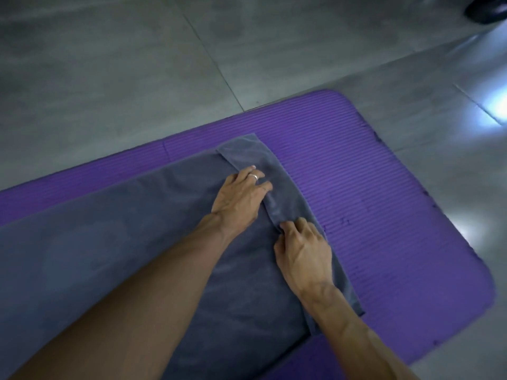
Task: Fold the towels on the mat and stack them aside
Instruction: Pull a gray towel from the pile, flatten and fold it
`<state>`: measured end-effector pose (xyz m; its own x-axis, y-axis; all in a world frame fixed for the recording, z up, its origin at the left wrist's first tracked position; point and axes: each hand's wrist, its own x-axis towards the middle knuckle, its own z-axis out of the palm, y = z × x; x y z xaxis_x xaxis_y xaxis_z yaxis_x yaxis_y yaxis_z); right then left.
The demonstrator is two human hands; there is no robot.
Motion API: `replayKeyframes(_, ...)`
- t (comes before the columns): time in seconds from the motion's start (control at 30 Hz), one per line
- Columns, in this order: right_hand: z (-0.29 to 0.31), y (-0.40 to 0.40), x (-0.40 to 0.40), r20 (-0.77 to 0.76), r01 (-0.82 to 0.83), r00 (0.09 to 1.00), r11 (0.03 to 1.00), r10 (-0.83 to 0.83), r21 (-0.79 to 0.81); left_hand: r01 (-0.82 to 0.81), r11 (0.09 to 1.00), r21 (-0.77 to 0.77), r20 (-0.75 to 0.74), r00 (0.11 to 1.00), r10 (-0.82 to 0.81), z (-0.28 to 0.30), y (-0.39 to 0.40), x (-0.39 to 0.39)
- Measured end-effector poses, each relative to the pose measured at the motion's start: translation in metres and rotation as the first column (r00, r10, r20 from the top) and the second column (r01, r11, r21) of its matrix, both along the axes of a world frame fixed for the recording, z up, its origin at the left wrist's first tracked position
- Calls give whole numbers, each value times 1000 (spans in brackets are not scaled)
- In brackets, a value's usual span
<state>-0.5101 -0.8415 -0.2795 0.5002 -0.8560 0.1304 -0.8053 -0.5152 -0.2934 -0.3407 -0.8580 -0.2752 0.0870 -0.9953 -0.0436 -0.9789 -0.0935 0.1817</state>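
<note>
A large grey towel (115, 242) lies spread over a purple ribbed mat (370, 187). Its right end is turned over into a narrow folded strip (247, 152) running from the far edge toward me. My left hand (238, 198), with a ring on one finger, lies on the inner edge of that strip, its fingers curled over the fold. My right hand (301, 250) sits nearer to me on the same strip, fingertips bent down and pinching the cloth at the fold's edge. Both forearms cross the towel.
Grey tiled floor (137, 64) surrounds the mat. A dark shoe-like object (488, 10) sits at the top right corner. Bright light reflections (496, 108) show on the floor at the right. Bare mat lies to the right of the towel.
</note>
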Motion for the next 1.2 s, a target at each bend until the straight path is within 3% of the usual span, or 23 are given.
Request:
replayKeyframes(0.23, -2, 7, -6, 10, -77, 997, 996, 77, -46, 121, 991, -49, 57, 991, -118, 5, 8, 14)
replayKeyframes(0.33, -1, 15, -8, 64, -138, 988, 989, 141, -51, 32, 993, -116, -79, 996, -41, 6, 9, 17)
replayKeyframes(0.4, 0, 16, -8, 104, -42, 993, 998, 47, -51, 32, 989, -143, -109, 993, -47, 6, -6, 6)
replayKeyframes(0.5, -9, 9, -6, 3, 145, 989, 988, -145, 56, 146, 987, 65, -34, 989, -144, -4, -31, -11)
replayKeyframes(0.57, -16, 10, -13, -153, 169, 977, 978, -149, 123, 121, 971, 206, 20, 992, -128, -16, -36, -11)
replayKeyframes(0.63, -20, 24, -33, -244, 134, 965, 982, -98, 137, 92, 970, 223, 74, 991, -111, -25, -37, -6)
replayKeyframes(0.77, -15, 70, -82, -272, 71, 962, 982, -21, 176, 18, 969, 247, 94, 995, -43, -24, -53, 12)
replayKeyframes(0.93, -4, 71, -99, -186, 166, 974, 970, -133, 176, 43, 973, 227, 44, 998, -54, -13, -61, 21)
replayKeyframes(1.0, 6, 52, -95, -151, 269, 958, 944, -242, 192, 109, 987, 117, 87, 989, -120, -3, -59, 21)
replayKeyframes(1.07, 17, 29, -92, -105, 344, 939, 875, -329, 340, 209, 978, 30, 200, 957, -210, 4, -57, 21)
replayKeyframes(1.2, 39, 2, -99, -51, 327, 916, 665, -398, 672, 282, 958, 45, 84, 955, -285, 18, -45, 31)
